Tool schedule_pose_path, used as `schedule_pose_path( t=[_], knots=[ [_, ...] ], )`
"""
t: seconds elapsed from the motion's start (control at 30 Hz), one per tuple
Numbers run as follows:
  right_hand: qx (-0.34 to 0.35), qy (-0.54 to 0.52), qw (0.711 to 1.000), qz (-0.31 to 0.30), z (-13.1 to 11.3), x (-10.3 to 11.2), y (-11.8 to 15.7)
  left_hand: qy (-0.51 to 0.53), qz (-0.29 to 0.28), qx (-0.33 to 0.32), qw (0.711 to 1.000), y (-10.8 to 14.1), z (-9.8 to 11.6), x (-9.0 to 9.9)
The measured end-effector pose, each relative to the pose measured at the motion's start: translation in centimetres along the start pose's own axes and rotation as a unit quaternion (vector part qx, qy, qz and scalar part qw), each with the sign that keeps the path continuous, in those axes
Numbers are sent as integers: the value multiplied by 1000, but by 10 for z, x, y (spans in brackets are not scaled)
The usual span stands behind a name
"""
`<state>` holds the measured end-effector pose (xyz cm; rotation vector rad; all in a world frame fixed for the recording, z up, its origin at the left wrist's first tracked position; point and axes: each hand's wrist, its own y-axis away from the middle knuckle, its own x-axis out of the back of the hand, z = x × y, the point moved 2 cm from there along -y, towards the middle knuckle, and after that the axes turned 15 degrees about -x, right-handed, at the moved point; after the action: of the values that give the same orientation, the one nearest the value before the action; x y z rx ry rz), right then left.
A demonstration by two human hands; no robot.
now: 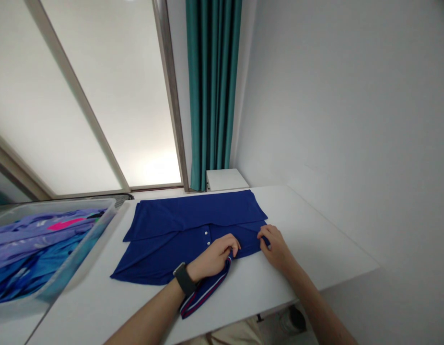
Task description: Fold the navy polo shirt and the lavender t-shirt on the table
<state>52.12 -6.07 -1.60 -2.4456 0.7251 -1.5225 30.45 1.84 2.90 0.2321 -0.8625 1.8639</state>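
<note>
A navy blue polo shirt (164, 254) lies on the white table with its far part folded over toward me. White buttons show at its middle, and the striped collar points toward the near edge. My left hand (216, 254), with a dark watch on its wrist, has its fingers closed on the shirt beside the collar. At the shirt's right edge, my right hand (274, 244) pinches the fabric between thumb and fingers. The left forearm and hand cover part of the collar and the front.
On the left stands a clear plastic bin (109, 211) full of purple and blue clothes. The white table (315, 239) meets a wall on the right. Behind it are a small white cabinet (225, 179), a green curtain (215, 96) and frosted sliding doors (110, 96).
</note>
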Motion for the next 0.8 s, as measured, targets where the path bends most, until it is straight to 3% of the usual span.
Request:
schedule_pose_path(
  t=[0.3,0.8],
  knots=[
    [57,8,996,-62,-18,6,12,34,34,9,999,-2,5,5],
    [71,29,995,-67,-19,-6,9,24,8,-29,999,-6,14,4]
  ],
)
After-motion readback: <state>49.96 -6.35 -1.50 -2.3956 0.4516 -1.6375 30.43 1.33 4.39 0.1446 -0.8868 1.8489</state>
